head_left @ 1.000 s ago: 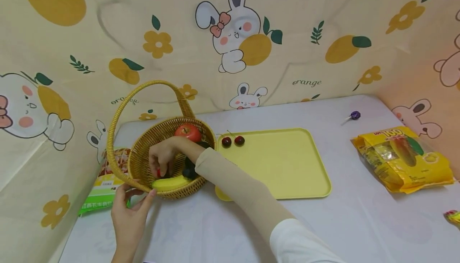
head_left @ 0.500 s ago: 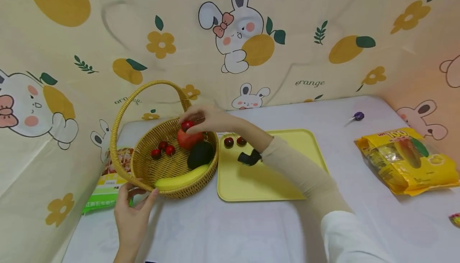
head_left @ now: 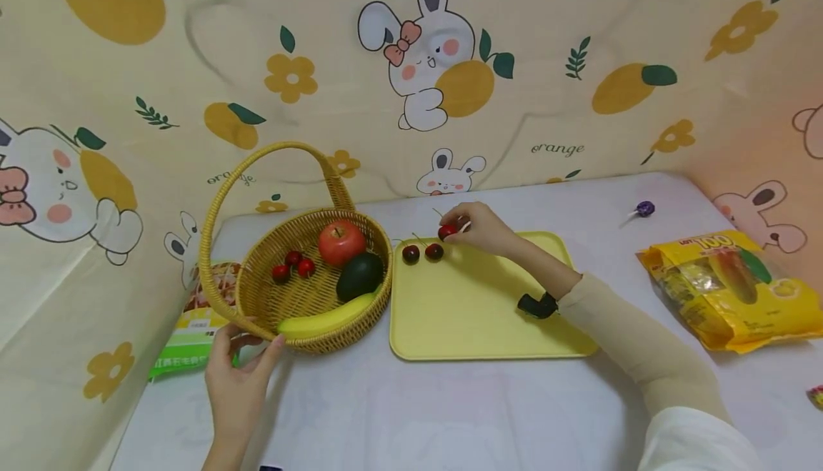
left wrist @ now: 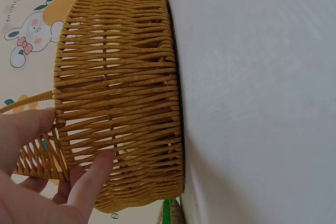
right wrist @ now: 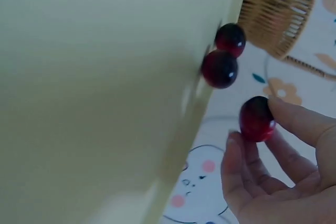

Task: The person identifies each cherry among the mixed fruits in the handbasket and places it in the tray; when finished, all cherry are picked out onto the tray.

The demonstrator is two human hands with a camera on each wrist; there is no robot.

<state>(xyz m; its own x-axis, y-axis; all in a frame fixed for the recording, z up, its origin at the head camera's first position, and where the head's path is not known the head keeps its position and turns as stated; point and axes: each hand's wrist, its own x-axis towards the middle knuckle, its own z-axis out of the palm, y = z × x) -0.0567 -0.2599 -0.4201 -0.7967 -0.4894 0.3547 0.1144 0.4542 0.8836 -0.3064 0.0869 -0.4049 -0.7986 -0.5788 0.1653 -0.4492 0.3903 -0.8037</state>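
Observation:
My right hand (head_left: 479,228) pinches a dark red cherry (head_left: 446,232) between thumb and fingers, over the back part of the yellow tray (head_left: 476,321). In the right wrist view, the pinched cherry (right wrist: 257,119) is apart from two cherries (right wrist: 220,68) lying by the tray's edge. My left hand (head_left: 236,382) grips the wicker basket (head_left: 257,299) at its near left rim, by the handle's foot; the left wrist view shows thumb and fingers on the weave (left wrist: 118,93). Inside the basket lie three cherries (head_left: 293,261), a red apple (head_left: 341,242), a dark green avocado (head_left: 360,276) and a banana (head_left: 328,319).
Left of the basket, partly behind it, lies a green and yellow food packet (head_left: 193,335). A yellow candy bag (head_left: 733,289) and a purple lollipop (head_left: 645,208) lie right of the tray. A patterned cloth wall (head_left: 360,121) rises behind the table.
My right hand has come up out of the basket with a cherry and moved right, over the tray. My left hand keeps its grip on the basket rim.

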